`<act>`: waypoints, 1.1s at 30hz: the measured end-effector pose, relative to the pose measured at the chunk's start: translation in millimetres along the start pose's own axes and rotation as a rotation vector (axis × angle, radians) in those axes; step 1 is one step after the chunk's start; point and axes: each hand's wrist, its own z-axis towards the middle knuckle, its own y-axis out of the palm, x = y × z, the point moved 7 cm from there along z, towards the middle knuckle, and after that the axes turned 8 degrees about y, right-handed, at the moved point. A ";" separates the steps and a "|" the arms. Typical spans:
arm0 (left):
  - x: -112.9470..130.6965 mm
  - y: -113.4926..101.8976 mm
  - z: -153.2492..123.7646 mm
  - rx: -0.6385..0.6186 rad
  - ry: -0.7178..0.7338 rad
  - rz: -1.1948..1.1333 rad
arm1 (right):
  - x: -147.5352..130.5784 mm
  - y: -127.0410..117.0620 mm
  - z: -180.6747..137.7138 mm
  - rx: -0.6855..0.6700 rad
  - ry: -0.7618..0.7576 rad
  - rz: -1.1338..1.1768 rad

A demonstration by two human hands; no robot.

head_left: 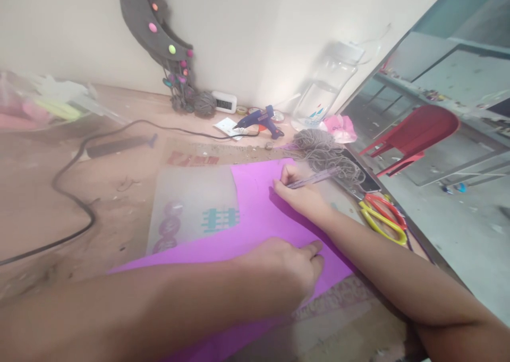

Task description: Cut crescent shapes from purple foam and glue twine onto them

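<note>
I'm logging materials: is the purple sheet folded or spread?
Spread: the sheet lies out wide, the left hand on it, the right hand over it with a pen.

Paper sheet [258, 205] on the table [115, 192], partly over a second sheet [187, 186]. Behind, left to right: yarn ball [205, 104], digital clock [225, 102], glue gun [255, 119], bottle [324, 85]. Loose yarn [314, 144] at the paper's right rear; scissors [384, 218] farther right. Glue-gun cord [94, 218] to the left; chair [422, 133] beyond the table's right edge.
</note>
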 end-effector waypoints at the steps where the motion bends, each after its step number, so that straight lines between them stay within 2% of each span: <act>1: -0.3 -0.1 0.3 0.002 -0.005 -0.002 | -0.7 1.9 -1.5 -0.024 0.000 0.001; 5: -0.5 -0.2 0.6 -0.013 -0.007 -0.005 | -0.8 3.8 -2.1 -0.041 -0.009 -0.020; 8: 0.0 -0.1 0.2 -0.011 0.003 0.000 | 2.3 0.7 4.0 0.008 -0.017 -0.026; 13: -0.6 2.2 -0.2 -0.016 -0.009 -0.005 | 2.5 -10.7 9.0 0.106 -0.048 0.070; 17: -0.5 2.9 -0.2 -0.032 -0.012 0.019 | 2.9 -23.5 11.4 0.101 -0.042 0.115; 21: 0.9 1.7 -1.0 -0.009 0.007 0.064 | -1.3 -36.7 26.6 0.115 -0.228 -0.053; 24: 0.2 2.9 -1.4 -0.024 -0.002 0.051 | 1.4 -34.1 48.9 0.080 -0.309 -0.200; 29: -2.0 -0.4 0.4 -0.072 -0.030 0.041 | 14.2 -17.5 90.6 0.047 -0.227 -0.416; 33: -1.5 -3.4 2.6 -0.121 -0.013 0.043 | 19.9 -6.7 107.0 0.018 -0.215 -0.440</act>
